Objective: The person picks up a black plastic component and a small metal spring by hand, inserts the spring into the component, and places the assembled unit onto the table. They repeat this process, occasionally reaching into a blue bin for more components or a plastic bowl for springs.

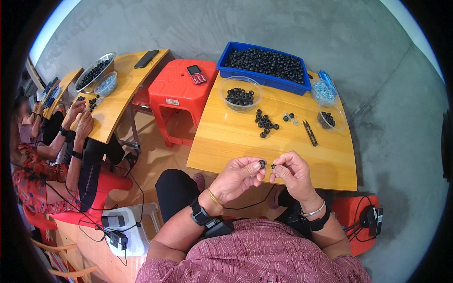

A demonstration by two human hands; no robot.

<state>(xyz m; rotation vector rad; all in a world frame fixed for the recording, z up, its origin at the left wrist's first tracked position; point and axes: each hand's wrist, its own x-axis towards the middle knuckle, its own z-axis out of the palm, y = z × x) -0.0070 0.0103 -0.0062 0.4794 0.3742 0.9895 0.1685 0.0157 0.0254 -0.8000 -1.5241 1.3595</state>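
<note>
Left hand pinches a round black plastic-looking bead, right hand a tiny dark piece, close together over the yellow wooden table's near edge, loose black beads and slim black metal-looking snips farther out, presumably for quick reach.

No wording or number can be made out. A pale label, its print too small to read, sits on the side of the red stool, below the seat's near edge. On the seat, toward its right edge, lies a red phone, its key markings too small to read.
</note>
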